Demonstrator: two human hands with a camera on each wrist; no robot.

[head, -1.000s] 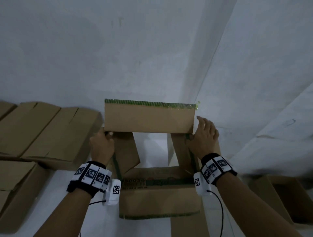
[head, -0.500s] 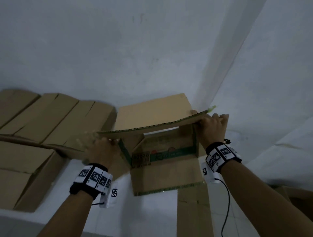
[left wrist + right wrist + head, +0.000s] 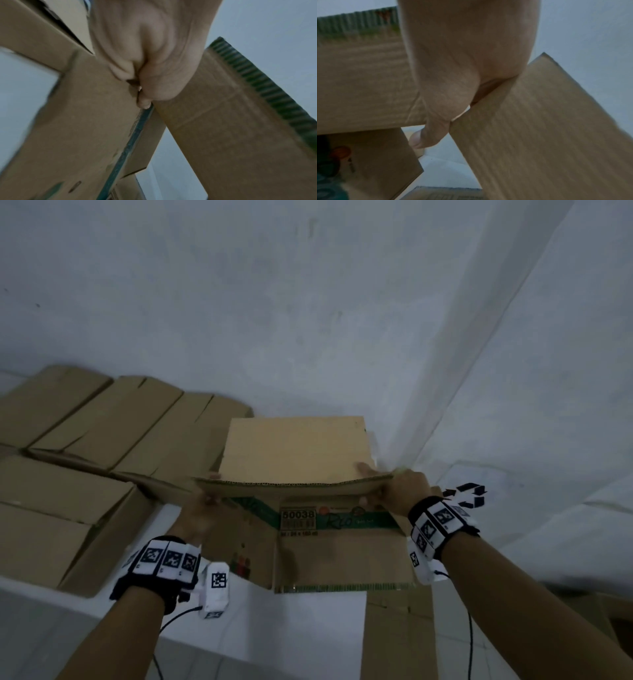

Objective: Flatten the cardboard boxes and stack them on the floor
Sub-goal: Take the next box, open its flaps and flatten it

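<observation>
Both hands, left [image 3: 205, 505] and right [image 3: 399, 491], pinch the box [image 3: 342, 546] by its near corners, held above the floor [image 3: 308, 628] beside the flat stack [image 3: 113, 422]. Flattening is under way; next, I judge, press it flat.

A bare storeroom: plain white walls [image 3: 308, 302], flattened cardboard boxes [image 3: 113, 422] stacked about.

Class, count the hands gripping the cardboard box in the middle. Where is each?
2. The left hand grips the cardboard box at the left end of its raised flap; the right hand grips the right end. No others show, though some may be out of view.
</observation>
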